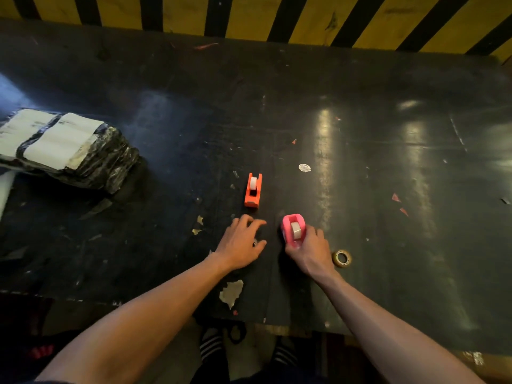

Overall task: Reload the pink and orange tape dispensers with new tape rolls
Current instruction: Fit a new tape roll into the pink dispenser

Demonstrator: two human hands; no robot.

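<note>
- Two bare forearms are reaching from the near edge over the dark, scuffed worktop (360, 128), converging toward its middle.
- The right hand (310, 252) is gripping the pink tape dispenser (293, 228), its fingers (314, 232) curling closed around the dispenser's near and right sides, the wrist bending slightly left.
- That dispenser is carrying a pale tape roll (296, 230) in its slot and is sitting just right of the left hand.
- The left hand (240, 245) is hovering palm-down, fingers (253, 222) spreading loosely open; whether it is holding or touching anything underneath cannot be told.
- The orange tape dispenser (253, 190) is standing alone just beyond the left hand, with a white roll (253, 183) in it.
- A brownish spare roll (342, 258) is lying flat just right of the right wrist.
- A wrapped black bundle (63, 151) is resting far left.
</note>
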